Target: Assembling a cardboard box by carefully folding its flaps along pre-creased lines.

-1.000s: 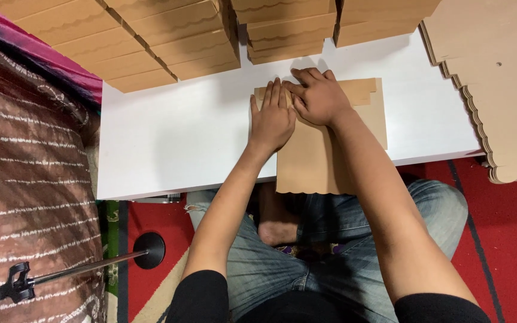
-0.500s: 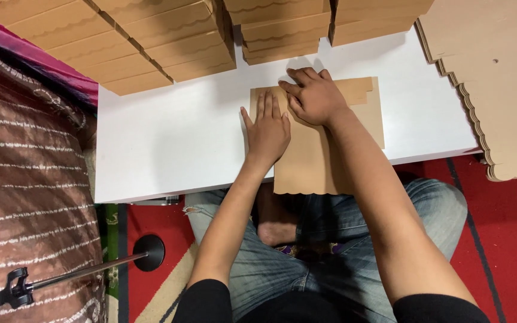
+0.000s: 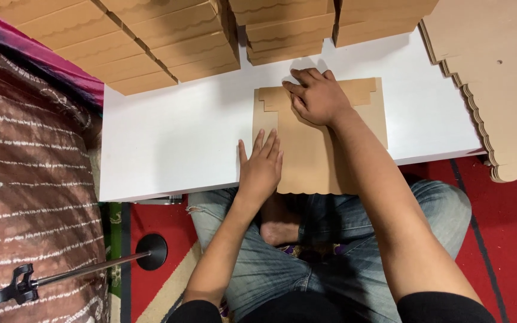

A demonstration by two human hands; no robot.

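A flat brown cardboard blank (image 3: pixel 324 149) lay across the near edge of the white tabletop (image 3: pixel 169 137), its scalloped lower end hanging off that edge over the person's lap. The right hand (image 3: pixel 317 97) pressed down on the blank's far end, fingers spread and slightly curled on the notched flaps there, gripping nothing. The left hand (image 3: pixel 261 167) lay flat and open, palm down, at the blank's left side near the near edge — fingers extended together, partly on the cardboard and partly on the bare tabletop, closed around nothing.

As for progress, the blank looked barely worked: it was lying flat, with no wall raised and no box shape formed. A crease along the left strip seemed to be getting pressed, though whether it was fully set could not be told. Folding up the sides and tucking the flaps appeared to remain.

Along the far edge of the tabletop stood stacks of flat cardboard pieces (image 3: pixel 169 42) with wavy edges, and a further pile of blanks (image 3: pixel 498 78) sat off the right edge — no open container showed, and nothing was seen held inside anything. A patterned brown cloth (image 3: pixel 25 179) and a black stand (image 3: pixel 91 266) lay to the left, over a red floor mat (image 3: pixel 510 239).
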